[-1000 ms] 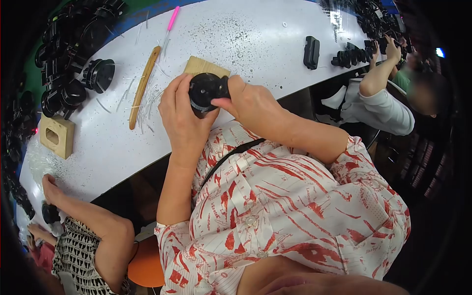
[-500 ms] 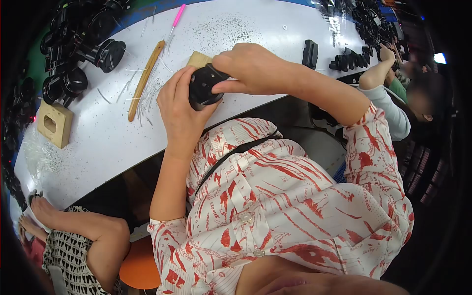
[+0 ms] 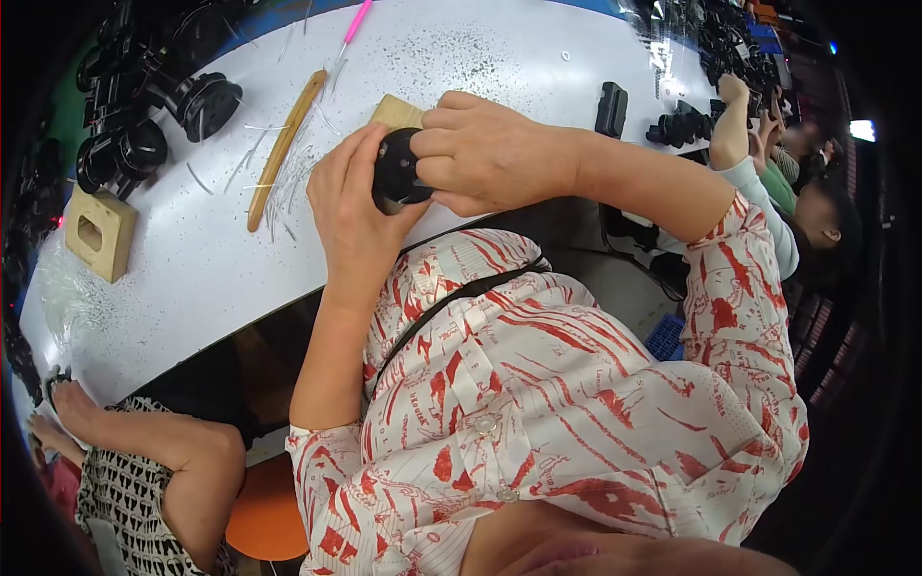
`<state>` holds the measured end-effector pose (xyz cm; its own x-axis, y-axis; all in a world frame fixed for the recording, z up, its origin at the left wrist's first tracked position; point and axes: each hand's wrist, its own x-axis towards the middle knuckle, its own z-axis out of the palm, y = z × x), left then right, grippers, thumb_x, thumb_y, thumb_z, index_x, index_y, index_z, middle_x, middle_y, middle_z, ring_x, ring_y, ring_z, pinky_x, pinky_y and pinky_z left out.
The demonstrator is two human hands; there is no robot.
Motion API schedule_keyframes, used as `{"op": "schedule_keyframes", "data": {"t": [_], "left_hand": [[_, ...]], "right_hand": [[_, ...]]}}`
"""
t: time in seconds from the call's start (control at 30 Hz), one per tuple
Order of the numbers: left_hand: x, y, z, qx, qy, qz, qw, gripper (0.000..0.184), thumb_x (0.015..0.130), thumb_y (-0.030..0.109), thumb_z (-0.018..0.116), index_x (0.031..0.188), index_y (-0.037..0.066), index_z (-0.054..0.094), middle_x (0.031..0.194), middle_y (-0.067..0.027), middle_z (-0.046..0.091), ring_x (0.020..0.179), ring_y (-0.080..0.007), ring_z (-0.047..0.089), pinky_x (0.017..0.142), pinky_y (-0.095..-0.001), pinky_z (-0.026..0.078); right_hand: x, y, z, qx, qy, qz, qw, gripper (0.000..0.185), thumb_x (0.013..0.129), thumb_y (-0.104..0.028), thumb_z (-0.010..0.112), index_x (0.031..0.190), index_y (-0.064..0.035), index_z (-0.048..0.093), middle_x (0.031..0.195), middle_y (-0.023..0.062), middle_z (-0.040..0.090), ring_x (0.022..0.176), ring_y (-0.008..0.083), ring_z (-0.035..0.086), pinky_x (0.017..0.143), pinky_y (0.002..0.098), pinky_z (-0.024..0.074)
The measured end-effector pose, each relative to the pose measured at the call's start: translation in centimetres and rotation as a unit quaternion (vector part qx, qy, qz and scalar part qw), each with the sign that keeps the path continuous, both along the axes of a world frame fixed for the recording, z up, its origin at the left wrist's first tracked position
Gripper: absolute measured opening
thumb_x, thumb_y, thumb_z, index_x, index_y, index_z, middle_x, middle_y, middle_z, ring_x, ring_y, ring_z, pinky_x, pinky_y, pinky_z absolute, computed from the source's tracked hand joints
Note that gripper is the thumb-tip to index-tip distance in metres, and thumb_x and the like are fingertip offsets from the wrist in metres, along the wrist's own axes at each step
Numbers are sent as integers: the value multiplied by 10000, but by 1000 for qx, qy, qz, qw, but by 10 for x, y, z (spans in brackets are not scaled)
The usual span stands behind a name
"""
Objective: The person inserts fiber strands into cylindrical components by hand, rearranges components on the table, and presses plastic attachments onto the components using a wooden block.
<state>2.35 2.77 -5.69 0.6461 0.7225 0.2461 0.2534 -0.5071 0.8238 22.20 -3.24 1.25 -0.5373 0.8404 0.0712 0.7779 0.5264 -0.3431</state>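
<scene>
My left hand (image 3: 348, 197) is wrapped around the left side of a black round plastic part (image 3: 395, 171) with small holes in its top face, near the table's front edge. On the right side of the same part, my right hand (image 3: 485, 154) is closed, fingers curled over its edge and partly hiding it. Whether a smaller piece sits under those fingers is hidden. Just behind the part lies a light wooden block (image 3: 398, 111), partly covered by my hands.
Left of my hands are a wooden stick (image 3: 286, 152), white plastic strips (image 3: 279, 197) and a pink-handled tool (image 3: 356, 23). A holed wooden block (image 3: 103, 235) and black round assemblies (image 3: 207, 106) stand further left. A black rectangular piece (image 3: 611, 108) lies right. Co-workers sit on both sides.
My right hand has turned over: its thumb pressed on the part's top face before, and now its fingers curl over the right edge. My left hand keeps its hold.
</scene>
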Motion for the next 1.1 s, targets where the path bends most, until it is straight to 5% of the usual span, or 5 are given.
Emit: {"op": "schedule_keyframes", "data": {"t": [0.5,0.9,1.0,1.03,1.1], "left_hand": [[2,0,-14,28,-19,29,999,758,593,151,914,1296,81,640,1298,-82,649,1206,-301,579,1085,-437,382],[0,2,1,62,31,15,998,733,630,218,937,1286,77,644,1294,-78,656,1232,-278,582,1117,-436,350],[2,2,19,84,8,-7,996,779,623,228,945,1315,75,623,1319,-94,638,1257,-298,567,1127,-445,352],[4,2,26,93,-5,-21,995,802,619,233,948,1330,74,612,1332,-102,629,1270,-308,559,1133,-450,353],[8,5,40,84,-21,-36,996,818,628,235,947,1347,67,594,1355,-113,611,1283,-319,548,1136,-456,355]], "right_hand": [[-42,2,-28,125,4,-152,980,255,684,-207,783,790,-78,590,846,49,566,801,241,554,730,374,414],[-13,-13,-26,120,52,-270,954,276,837,-277,787,873,-50,635,846,48,619,755,224,587,715,393,460],[-3,-26,-11,-179,273,-446,833,277,916,-298,761,960,-48,651,844,39,651,691,165,610,625,322,479],[2,-28,-11,-174,273,-452,831,277,916,-298,761,960,-48,651,844,39,651,691,165,610,625,322,479],[15,-31,-15,-322,478,-429,695,266,934,-295,751,1003,-55,657,855,43,668,679,137,625,581,282,486]]}}
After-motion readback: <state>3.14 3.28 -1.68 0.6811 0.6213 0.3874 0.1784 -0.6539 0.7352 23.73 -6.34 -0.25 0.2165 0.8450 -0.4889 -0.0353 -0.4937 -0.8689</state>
